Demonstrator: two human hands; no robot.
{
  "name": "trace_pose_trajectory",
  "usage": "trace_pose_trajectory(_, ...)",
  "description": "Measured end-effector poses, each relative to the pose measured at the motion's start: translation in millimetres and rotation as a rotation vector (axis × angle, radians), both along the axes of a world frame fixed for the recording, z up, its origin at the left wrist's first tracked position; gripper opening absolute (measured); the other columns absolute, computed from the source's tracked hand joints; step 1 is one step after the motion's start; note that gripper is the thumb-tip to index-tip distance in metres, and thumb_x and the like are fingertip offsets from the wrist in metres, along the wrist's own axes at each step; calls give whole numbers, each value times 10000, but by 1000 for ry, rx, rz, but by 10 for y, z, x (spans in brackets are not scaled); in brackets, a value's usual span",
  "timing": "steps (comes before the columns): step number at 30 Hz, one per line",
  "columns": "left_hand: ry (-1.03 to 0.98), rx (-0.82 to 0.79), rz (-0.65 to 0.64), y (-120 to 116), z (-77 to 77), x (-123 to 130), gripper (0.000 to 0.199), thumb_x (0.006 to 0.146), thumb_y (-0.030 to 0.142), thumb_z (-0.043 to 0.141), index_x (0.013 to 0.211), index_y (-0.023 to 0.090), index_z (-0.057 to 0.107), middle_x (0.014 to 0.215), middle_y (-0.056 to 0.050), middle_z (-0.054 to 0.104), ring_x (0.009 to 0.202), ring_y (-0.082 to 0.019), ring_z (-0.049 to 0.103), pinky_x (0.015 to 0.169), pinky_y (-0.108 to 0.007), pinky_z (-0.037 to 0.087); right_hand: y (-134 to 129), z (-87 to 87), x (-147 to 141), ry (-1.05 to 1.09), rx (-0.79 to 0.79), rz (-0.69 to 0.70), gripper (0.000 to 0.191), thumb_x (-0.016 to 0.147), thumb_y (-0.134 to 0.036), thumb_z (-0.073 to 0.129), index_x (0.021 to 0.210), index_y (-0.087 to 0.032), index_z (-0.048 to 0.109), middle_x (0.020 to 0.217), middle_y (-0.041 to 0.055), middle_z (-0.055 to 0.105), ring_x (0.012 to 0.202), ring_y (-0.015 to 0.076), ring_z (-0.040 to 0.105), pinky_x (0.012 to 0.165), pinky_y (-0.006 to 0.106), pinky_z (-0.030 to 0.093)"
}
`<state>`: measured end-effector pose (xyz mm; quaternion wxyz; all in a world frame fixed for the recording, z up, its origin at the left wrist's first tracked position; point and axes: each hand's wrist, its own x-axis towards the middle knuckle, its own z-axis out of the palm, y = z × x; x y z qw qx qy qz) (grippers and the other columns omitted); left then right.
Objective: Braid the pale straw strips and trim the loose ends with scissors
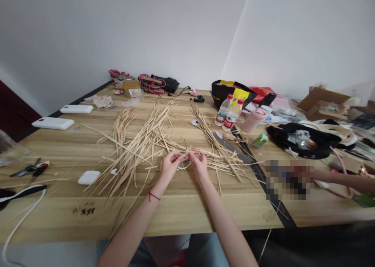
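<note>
Between my two hands, over the middle of the wooden table, is a braided straw piece [208,153] that stretches off to the right. My left hand [172,162] pinches its left end, with fingertips pressed together. Close beside it, my right hand [198,162] has thumb and fingers closed on the same braid. A pale ring [184,166] lies partly behind my fingers. Loose straw strips [140,142] spread across the table to the left, and another straw bundle [211,136] lies beyond and to the right.
Two water bottles [231,116], a pink cup [253,120] and a black bag [218,93] stand at the back right. A person's arm [342,180] reaches in from the right. A white earphone case [89,177] and power banks [53,123] lie left.
</note>
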<state>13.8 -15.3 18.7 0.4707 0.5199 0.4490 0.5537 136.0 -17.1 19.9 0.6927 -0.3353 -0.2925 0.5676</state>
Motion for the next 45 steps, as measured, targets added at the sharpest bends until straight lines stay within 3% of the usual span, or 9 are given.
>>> trace_pose_trajectory(5, 19, 48, -24, -30, 32, 21, 235, 718, 343, 671, 828, 139, 638, 822, -73, 703, 764, -187, 674, 742, -329, 553, 12, -6, 12, 2, -4, -14, 386, 615, -279, 773, 892, -225, 510, 721, -34, 666, 608, 112, 631, 649, 270, 530)
trace_pose_trajectory(14, -23, 8, 16, -35, 61, 31, 251, 721, 360, 657, 833, 136, 657, 828, -80, 710, 770, -190, 678, 711, -308, 562, 28, -36, 3, -30, 67, -20, 421, 559, -223, 803, 857, -218, 505, 783, -18, 674, 734, 142, 658, 724, 298, 535)
trace_pose_trajectory(25, -89, -139, -165, -42, 236, -81, 332, 664, 424, 706, 814, 134, 646, 799, -101, 727, 638, -201, 685, 559, -299, 572, 18, -30, -7, -74, 55, -6, 432, 553, -263, 807, 852, -223, 497, 778, -11, 684, 764, 163, 670, 739, 327, 549)
trace_pose_trajectory(32, -121, -137, -165, -8, 170, -106, 307, 634, 385, 736, 793, 136, 652, 792, -90, 725, 666, -211, 691, 584, -312, 584, 7, -20, -20, -66, 61, -9, 434, 563, -245, 803, 864, -229, 491, 777, -18, 680, 725, 153, 667, 677, 294, 553)
trace_pose_trajectory(36, -94, -128, -128, -2, 151, -114, 268, 629, 351, 740, 768, 136, 659, 764, -75, 716, 612, -193, 676, 562, -304, 577, -4, -8, -22, -51, 70, 20, 422, 572, -232, 802, 858, -224, 492, 780, -12, 691, 724, 147, 671, 713, 295, 547)
trace_pose_trajectory(45, 19, -34, -94, 13, 155, -115, 168, 672, 286, 683, 743, 147, 623, 747, -35, 674, 706, -160, 655, 638, -252, 536, -2, -42, -39, -19, 61, 45, 439, 584, -220, 798, 891, -224, 484, 786, -9, 699, 737, 153, 677, 727, 302, 548)
